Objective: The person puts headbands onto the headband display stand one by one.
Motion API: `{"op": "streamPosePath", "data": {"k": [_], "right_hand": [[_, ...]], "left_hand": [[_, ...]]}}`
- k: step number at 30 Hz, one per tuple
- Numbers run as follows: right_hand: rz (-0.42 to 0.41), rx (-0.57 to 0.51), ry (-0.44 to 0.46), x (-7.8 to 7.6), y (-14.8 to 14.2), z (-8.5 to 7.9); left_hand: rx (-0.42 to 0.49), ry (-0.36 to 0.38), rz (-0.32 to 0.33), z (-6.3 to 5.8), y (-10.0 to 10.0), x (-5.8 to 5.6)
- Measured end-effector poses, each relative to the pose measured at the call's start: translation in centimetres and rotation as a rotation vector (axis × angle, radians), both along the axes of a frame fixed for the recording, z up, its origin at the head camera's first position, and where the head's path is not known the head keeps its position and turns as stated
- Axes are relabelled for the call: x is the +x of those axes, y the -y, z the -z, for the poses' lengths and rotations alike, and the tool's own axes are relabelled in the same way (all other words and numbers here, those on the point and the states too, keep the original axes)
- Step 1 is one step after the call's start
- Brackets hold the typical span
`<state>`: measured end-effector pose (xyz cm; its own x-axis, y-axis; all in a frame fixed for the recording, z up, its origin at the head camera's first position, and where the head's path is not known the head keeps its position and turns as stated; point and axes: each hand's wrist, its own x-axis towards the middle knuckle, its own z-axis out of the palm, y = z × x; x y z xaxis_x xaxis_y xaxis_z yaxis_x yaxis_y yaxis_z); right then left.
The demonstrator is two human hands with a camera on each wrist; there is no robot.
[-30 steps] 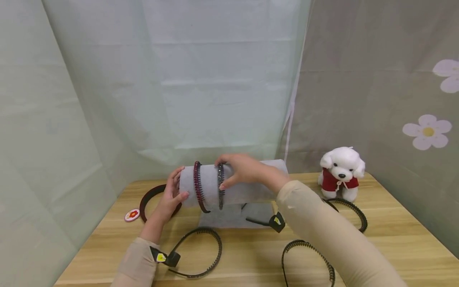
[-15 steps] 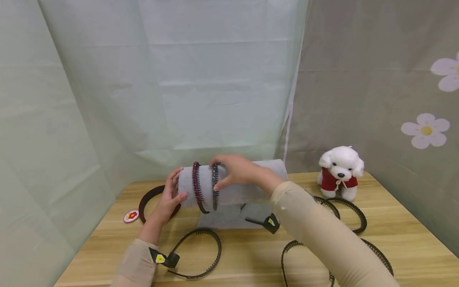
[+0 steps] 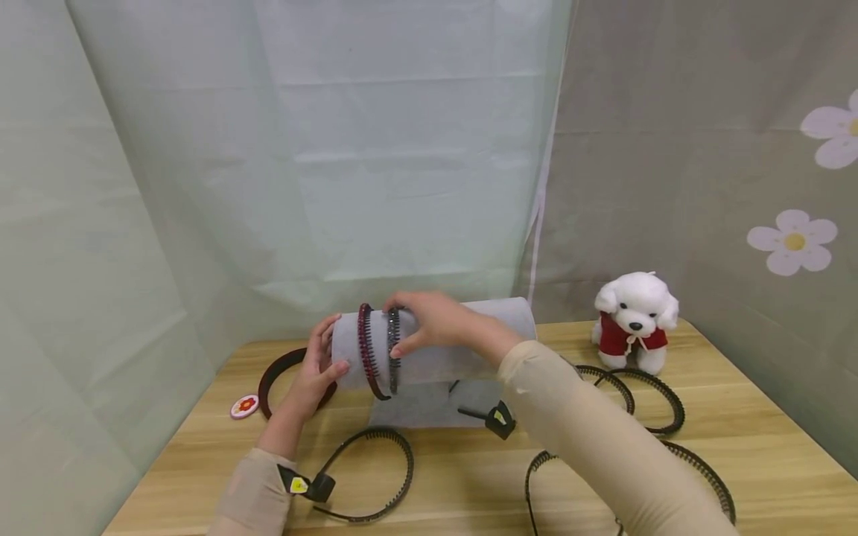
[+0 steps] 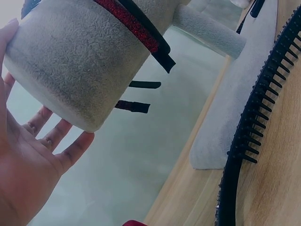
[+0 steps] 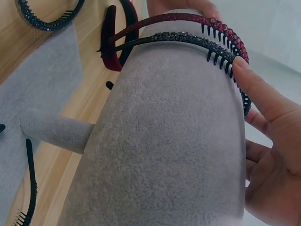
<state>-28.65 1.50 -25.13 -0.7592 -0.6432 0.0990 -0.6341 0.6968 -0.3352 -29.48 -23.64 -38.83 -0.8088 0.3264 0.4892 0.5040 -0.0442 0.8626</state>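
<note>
In the head view, a grey padded headband display stand holds its thick roll sideways above the table. My left hand grips the roll's left end, thumb in front and fingers around the far side. A red beaded toothed headband sits over the roll near that end. Just right of it is a dark grey sparkly headband, which my right hand pinches between thumb and fingers. In the right wrist view the thumb presses the toothed edge of the dark headband, whose arch lies close beside the red headband.
A wide dark red headband and a round flower badge lie at the left. Black toothed headbands lie in front, one at centre left, others at right. A white plush dog stands at the back right.
My right hand has slid the dark sparkly headband leftward along the roll, closer to the red one. The left hand has kept its grip on the roll's end.
</note>
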Motion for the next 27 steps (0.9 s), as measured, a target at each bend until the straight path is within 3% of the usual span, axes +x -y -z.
{"op": "streamPosePath", "data": {"k": [18, 27], "right_hand": [[0.012, 0.041, -0.039, 0.5, 0.1, 0.7], [0.008, -0.026, -0.101, 1.7, -0.2, 0.8]], "left_hand": [[-0.017, 0.030, -0.017, 0.2, 0.3, 0.3], [-0.012, 0.030, -0.014, -0.1, 0.0, 0.2]]}}
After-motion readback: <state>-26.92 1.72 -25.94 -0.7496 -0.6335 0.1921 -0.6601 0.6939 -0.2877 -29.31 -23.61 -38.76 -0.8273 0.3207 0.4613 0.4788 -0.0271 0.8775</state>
